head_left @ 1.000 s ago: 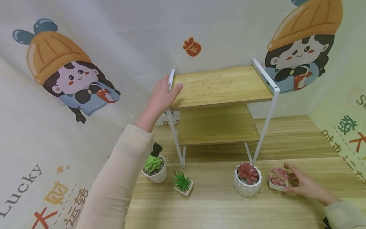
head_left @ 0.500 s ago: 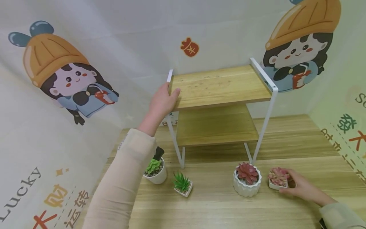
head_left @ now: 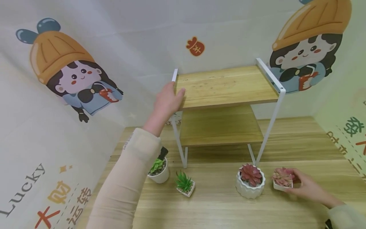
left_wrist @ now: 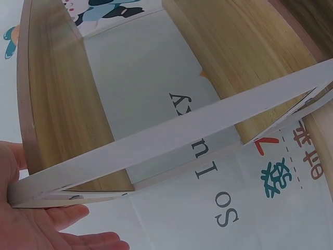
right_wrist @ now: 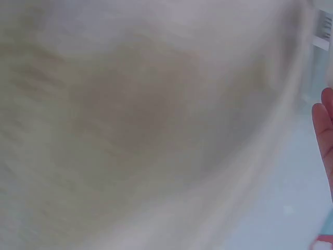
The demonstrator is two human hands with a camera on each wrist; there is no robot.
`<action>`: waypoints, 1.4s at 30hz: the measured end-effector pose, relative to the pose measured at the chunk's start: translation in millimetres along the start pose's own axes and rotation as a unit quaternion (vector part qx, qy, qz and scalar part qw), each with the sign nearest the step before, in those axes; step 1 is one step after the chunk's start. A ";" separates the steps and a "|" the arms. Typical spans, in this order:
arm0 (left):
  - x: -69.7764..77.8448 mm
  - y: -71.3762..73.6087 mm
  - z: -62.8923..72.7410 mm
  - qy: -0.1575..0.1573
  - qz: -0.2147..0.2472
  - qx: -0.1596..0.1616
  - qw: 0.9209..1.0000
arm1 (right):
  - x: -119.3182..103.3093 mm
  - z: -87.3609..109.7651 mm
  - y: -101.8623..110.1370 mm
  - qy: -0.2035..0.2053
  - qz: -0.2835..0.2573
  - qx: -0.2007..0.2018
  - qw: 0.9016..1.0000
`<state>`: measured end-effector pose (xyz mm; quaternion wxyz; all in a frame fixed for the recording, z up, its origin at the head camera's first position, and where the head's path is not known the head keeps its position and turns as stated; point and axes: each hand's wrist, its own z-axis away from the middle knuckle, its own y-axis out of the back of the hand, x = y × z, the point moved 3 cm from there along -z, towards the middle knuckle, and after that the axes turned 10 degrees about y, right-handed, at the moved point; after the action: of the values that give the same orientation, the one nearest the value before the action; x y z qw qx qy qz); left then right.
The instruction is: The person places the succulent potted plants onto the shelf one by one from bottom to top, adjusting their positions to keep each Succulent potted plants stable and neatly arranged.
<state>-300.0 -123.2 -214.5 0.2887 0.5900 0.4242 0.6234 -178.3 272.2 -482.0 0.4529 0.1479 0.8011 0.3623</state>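
In the head view my left hand (head_left: pixel 168 100) holds the left side of a two-tier wooden shelf (head_left: pixel 226 87), thumb over the top board. The left wrist view shows the corner of its white metal frame (left_wrist: pixel 171 133) between that hand's thumb and long, straight fingers (left_wrist: pixel 99 239). Over at the lower right, my right hand (head_left: pixel 310 189) grips a small potted pink succulent (head_left: pixel 283 178) from its right side, thumb at the front of the white pot. A blurred pale surface fills most of the right wrist view, with only some fingertips (right_wrist: pixel 322 130) at its right edge.
Left of the gripped pot stands a round white pot with a dark red succulent (head_left: pixel 250 176). A spiky green plant in a small square pot (head_left: pixel 186 186) sits further left. Behind it, a light green potted succulent (head_left: pixel 158 171) is partly covered by my left sleeve. Printed cloth (head_left: pixel 143 41) hangs behind.
My left hand has come down onto the shelf's left side. The right hand's fingers have closed around the pink succulent's pot. The head view has shifted slightly.
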 end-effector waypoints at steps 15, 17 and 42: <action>-0.6 1.9 0.0 0.002 -0.027 0.007 1.000 | -85.3 -81.4 34.5 -0.004 -0.007 -0.050 0.999; -1.5 2.5 -0.2 0.004 -0.029 0.007 1.000 | -97.5 -98.6 29.3 -0.019 -0.030 -0.062 0.997; 0.6 -1.8 0.7 -0.003 -0.034 0.024 0.999 | -134.1 -250.9 -72.5 -0.062 -0.209 -0.035 0.975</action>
<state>-299.6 -121.7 -215.8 0.2969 0.5838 0.4577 0.6012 -307.4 34.1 -368.8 0.5726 -0.0165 0.7712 0.2776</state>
